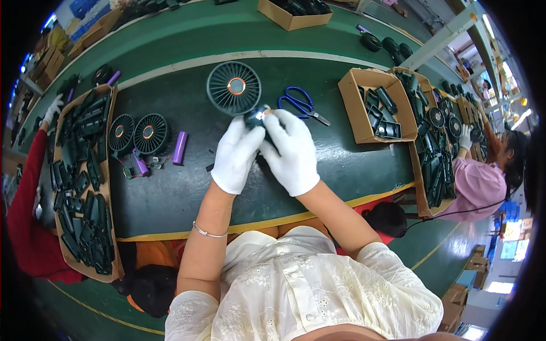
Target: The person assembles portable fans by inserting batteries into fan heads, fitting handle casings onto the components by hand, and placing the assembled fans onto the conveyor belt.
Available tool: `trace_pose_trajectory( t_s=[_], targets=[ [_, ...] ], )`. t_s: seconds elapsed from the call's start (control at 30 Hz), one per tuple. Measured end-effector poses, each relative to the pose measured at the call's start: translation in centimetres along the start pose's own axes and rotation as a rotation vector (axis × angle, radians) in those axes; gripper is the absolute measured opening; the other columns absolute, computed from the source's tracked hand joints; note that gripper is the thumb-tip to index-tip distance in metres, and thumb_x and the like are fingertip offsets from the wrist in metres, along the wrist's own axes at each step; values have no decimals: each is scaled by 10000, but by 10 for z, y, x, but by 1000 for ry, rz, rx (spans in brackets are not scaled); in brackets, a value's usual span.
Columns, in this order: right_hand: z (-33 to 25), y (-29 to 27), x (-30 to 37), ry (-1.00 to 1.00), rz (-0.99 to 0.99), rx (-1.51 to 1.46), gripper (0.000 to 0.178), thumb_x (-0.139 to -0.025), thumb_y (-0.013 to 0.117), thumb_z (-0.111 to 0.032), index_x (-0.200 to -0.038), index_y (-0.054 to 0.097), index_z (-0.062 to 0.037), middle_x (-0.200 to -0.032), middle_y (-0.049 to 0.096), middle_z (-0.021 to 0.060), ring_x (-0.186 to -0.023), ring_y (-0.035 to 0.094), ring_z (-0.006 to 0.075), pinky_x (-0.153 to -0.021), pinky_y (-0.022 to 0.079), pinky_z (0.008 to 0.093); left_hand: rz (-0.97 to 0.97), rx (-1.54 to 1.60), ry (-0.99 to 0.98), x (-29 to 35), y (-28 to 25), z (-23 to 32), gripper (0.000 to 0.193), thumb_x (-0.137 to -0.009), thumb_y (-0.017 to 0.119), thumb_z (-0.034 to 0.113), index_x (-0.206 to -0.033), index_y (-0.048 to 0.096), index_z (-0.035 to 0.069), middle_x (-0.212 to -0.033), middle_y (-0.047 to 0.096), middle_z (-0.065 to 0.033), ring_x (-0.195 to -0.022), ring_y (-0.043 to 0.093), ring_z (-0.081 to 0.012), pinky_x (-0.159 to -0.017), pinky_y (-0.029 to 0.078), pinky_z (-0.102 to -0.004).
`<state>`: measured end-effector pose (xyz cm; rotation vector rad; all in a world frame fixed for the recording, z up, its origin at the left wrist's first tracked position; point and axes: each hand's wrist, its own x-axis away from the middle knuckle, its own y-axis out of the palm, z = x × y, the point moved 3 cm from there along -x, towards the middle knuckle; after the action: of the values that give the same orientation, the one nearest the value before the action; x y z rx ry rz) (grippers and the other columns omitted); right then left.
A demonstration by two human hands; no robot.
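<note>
A dark green handheld fan (234,88) with a round, slatted head and a copper-coloured ring at its centre is in front of me, head pointing away. My left hand (238,152), in a white glove, closes on its lower part from the left. From the right, my gloved right hand (290,149) pinches the same part, where a shiny spot shows between the fingertips. Most of the fan's handle is hidden by the gloves. Blue-handled scissors (300,104) lie just beyond my right hand, blades pointing right.
Left on the green table are two fan heads (150,134), a purple battery cell (180,148) and wired parts. A long carton (108,227) of dark casings borders that side. At right stand a small cardboard box (362,122) and a larger carton (420,182). Co-workers sit on both sides.
</note>
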<state>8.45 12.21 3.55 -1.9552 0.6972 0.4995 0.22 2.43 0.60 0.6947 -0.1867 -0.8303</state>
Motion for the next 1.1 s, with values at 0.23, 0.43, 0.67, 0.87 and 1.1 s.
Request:
trace_pose_trajectory(
  t_s=[0.23, 0.43, 0.67, 0.87, 1.1],
  targets=[
    [28, 4, 15, 286, -13, -540, 407, -834, 704, -76, -1228, 625, -9, -1207, 617, 169, -1067, 638, 247, -861, 530, 335, 94, -53, 56, -7, -13, -3, 303, -985, 568, 115, -1252, 552, -29, -1193, 625, -148, -1112, 596, -224, -1010, 451, -364],
    [22, -9, 5, 734, -562, -789, 356, -862, 687, -231, -1116, 655, 16, -871, 685, 88, -723, 644, 136, -693, 523, 283, 21, -53, 60, -5, -10, 5, 527, -954, 673, 272, -1326, 468, -40, -1201, 611, -206, -1155, 599, -328, -1045, 454, -459],
    [28, 1, 16, 617, -556, -714, 358, -838, 710, -354, -965, 684, -20, -793, 684, 89, -638, 663, 163, -626, 532, 303, -7, -114, -36, -3, -10, 3, 611, -933, 699, 326, -1336, 456, -63, -1218, 620, -217, -1152, 624, -344, -989, 509, -446],
    [19, -8, 12, 653, -799, -812, 380, -810, 719, -400, -891, 686, -29, -742, 688, 79, -613, 657, 160, -614, 533, 300, -108, -221, -127, 2, -6, 7, 672, -935, 677, 344, -1374, 431, -101, -1241, 628, -225, -1123, 649, -342, -995, 514, -430],
    [26, -6, 22, 810, -885, -1263, 374, -922, 614, -349, -992, 672, 15, -781, 718, 89, -459, 563, 134, -423, 413, 250, -64, -20, -155, 2, 7, 3, 849, -875, 731, 484, -1414, 406, -85, -1308, 580, -235, -1197, 607, -367, -1038, 494, -491]
  ],
)
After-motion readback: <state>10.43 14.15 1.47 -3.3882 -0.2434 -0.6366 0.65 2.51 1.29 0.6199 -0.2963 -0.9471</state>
